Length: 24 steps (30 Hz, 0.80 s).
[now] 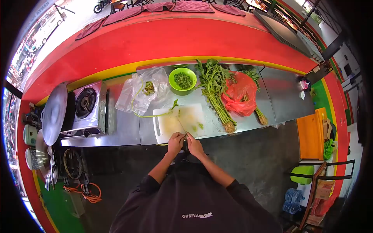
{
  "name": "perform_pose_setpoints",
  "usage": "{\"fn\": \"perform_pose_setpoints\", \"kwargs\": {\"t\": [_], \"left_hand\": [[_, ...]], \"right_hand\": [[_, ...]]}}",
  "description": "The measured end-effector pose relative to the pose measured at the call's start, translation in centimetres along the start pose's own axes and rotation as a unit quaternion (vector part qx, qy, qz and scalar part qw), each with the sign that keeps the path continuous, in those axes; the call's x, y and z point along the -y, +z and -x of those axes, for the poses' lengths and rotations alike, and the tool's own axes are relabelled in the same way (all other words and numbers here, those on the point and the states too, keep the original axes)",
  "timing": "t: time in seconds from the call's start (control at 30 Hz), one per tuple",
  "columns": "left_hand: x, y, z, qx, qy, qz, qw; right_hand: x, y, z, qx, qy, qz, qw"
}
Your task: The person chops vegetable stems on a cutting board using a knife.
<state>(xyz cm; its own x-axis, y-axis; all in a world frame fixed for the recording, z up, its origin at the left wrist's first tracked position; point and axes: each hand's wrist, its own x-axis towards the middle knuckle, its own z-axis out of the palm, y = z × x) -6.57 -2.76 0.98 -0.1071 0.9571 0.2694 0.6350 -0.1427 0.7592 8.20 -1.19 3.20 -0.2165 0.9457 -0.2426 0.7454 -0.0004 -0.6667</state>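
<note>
My left hand (176, 143) and my right hand (194, 146) meet at the near edge of a white cutting board (159, 130). A thin knife (182, 125) points away from me over the board, and my right hand is closed around its handle end. The fingers of my left hand are closed close beside the knife; what they hold is hidden. Small green leaf bits (201, 126) lie on the board right of the blade. A long green stem (151, 116) with a leafy tip crosses the board's far left corner onto a clear plastic bag.
Behind the board stands a green bowl (180, 92) of chopped greens. Leafy bunches (217, 103) and a red plastic bag (243, 95) lie to the right. On the left are the clear bag (134, 91), a gas stove (87, 110) and a large wok (54, 114).
</note>
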Motion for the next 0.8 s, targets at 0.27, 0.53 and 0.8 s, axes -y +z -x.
{"fn": "perform_pose_setpoints", "kwargs": {"t": [0.27, 0.53, 0.8], "left_hand": [[0.6, 0.2, 0.0, -0.001, -0.015, 0.019, 1.000], [-0.3, -0.3, 0.5, -0.017, -0.005, 0.014, 1.000], [0.3, 0.3, 0.5, -0.023, -0.022, 0.014, 0.999]], "right_hand": [[-0.8, 0.4, 1.6, 0.007, -0.005, 0.008, 1.000], [-1.3, 0.6, 0.3, 0.019, -0.027, 0.034, 0.999], [-1.1, 0.2, 0.7, 0.029, -0.031, 0.042, 0.998]]}}
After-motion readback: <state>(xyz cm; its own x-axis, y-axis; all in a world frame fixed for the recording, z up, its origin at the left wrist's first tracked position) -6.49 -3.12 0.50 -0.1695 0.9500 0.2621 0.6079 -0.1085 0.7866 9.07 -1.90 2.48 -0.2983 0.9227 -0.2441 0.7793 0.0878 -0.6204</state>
